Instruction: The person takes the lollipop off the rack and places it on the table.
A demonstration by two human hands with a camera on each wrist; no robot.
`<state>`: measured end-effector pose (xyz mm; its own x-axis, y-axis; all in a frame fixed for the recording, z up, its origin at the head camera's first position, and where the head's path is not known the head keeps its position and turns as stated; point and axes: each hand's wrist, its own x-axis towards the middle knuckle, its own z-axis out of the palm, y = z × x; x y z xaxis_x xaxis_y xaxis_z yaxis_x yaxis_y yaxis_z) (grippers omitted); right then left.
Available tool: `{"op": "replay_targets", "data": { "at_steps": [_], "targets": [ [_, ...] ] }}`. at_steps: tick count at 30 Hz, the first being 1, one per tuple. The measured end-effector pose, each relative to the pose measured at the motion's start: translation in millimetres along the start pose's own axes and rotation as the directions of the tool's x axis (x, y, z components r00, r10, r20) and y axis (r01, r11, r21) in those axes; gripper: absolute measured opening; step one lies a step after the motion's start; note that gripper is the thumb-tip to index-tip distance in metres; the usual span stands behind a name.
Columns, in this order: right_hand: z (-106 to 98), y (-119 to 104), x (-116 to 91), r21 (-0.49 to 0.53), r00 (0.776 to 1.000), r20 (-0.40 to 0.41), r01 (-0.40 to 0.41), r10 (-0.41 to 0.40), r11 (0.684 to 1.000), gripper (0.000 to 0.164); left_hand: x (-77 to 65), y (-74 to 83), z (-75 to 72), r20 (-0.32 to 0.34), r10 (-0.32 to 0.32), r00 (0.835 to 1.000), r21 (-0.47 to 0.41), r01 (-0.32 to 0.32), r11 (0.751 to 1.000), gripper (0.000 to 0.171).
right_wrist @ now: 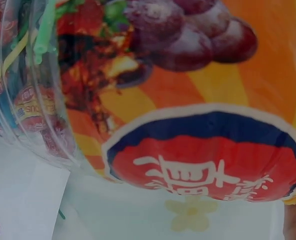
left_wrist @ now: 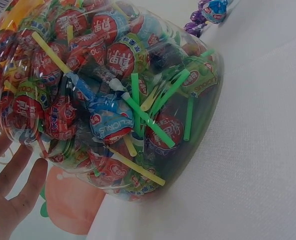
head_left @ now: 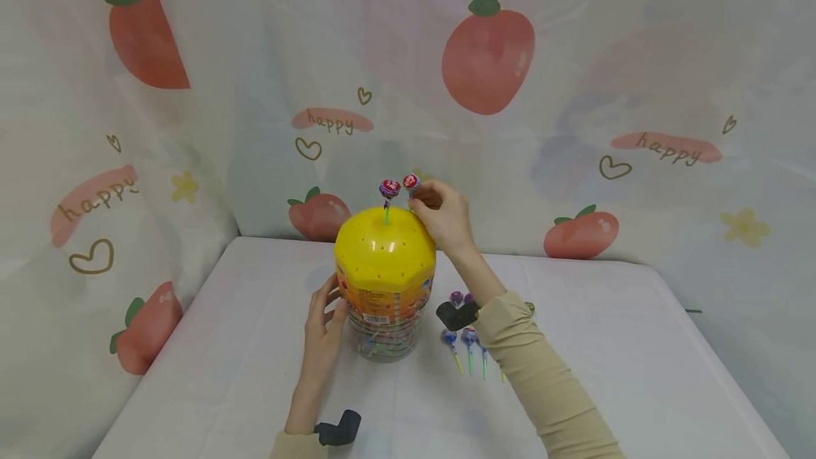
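Observation:
A clear plastic jar (head_left: 387, 317) with a domed yellow lid (head_left: 382, 243) stands upright on the table. Wrapped lollipops (left_wrist: 117, 65) fill it, with green and yellow sticks showing through the wall. On the jar's left side my left hand (head_left: 324, 328) rests with fingers spread against the plastic. My right hand (head_left: 445, 214), above the lid's right side, pinches a lollipop (head_left: 411, 183) below its red and purple head. Another lollipop (head_left: 389, 190) stands upright in the top of the lid on a green stick. The right wrist view mostly shows the jar's orange label (right_wrist: 198, 90).
Several lollipops (head_left: 469, 337) lie on the white-covered table (head_left: 255, 346) right of the jar, partly hidden by my right forearm. Behind the table hangs a backdrop (head_left: 408, 41) printed with fruit and hearts. A black camera mount (head_left: 457, 315) is on my right wrist.

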<state>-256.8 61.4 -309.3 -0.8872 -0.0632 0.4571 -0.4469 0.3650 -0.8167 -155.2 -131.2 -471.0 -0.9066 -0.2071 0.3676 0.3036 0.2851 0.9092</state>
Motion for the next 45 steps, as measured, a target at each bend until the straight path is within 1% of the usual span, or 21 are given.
{"op": "replay_targets", "data": {
  "at_steps": [7, 14, 21, 24, 29, 33, 39, 45],
  "targets": [
    [1, 2, -1, 0.012, 0.999, -0.040, 0.029, -0.029, 0.999, 0.015, 0.7, -2.3, 1.4, 0.002, 0.013, 1.000, 0.002, -0.013, 1.000, 0.050],
    [1, 3, -1, 0.002, 0.996, -0.080, 0.042, -0.042, 0.999, 0.015, 0.6, -0.3, 2.5, 0.011, 0.004, 1.000, -0.021, -0.004, 1.000, 0.050],
    [-7, -5, 0, 0.038, 0.988, -0.122, 0.100, -0.095, 0.994, 0.015, 1.6, -0.7, 2.9, 0.018, 0.001, 1.000, -0.016, 0.000, 1.000, 0.050],
    [-13, -7, -2, 0.052, 0.987, -0.134, 0.099, -0.091, 0.994, 0.013, 1.8, -1.6, 3.1, 0.015, -0.001, 1.000, -0.011, 0.001, 1.000, 0.050],
    [-23, -3, -13, 0.061, 0.988, -0.145, 0.066, -0.057, 0.996, 0.012, 1.9, -3.3, 4.0, 0.010, 0.008, 1.000, 0.000, -0.008, 1.000, 0.050],
    [-31, 3, -28, 0.059, 0.990, -0.140, 0.035, -0.026, 0.998, 0.015, 0.5, -1.7, 3.4, 0.018, -0.009, 1.000, -0.016, 0.009, 1.000, 0.050],
    [-42, 13, -50, 0.078, 0.989, -0.135, -0.046, 0.056, 0.996, 0.017, -1.4, -0.2, 0.4, 0.020, -0.035, 0.999, -0.027, 0.035, 0.999, 0.049],
    [-55, 25, -71, 0.060, 0.986, -0.149, -0.072, 0.080, 0.996, 0.017, -0.8, 0.8, -0.3, 0.014, -0.037, 0.999, 0.000, 0.037, 0.999, 0.049]
  ]
}}
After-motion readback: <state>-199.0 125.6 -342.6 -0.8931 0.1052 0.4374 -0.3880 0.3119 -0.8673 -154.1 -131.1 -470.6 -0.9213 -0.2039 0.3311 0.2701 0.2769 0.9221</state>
